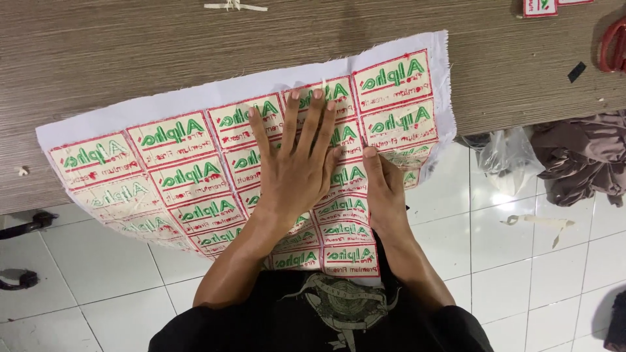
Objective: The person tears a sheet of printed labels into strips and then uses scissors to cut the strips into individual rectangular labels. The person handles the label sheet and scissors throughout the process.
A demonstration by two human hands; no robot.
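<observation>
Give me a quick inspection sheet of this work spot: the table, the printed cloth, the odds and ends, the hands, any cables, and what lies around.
Surface: wood-grain table, its edge facing the person.
Job's things: white label sheet printed with rows of red-bordered green labels, hanging over the table edge.
Clutter: white scrap at the far edge; cut label and red scissors handle at the far right.
Hands: left hand flat on the sheet, fingers spread; right hand beside it at the sheet's fold.
Cables: nothing seen.
Surroundings: white tiled floor, clear bag, brown cloth heap.
</observation>
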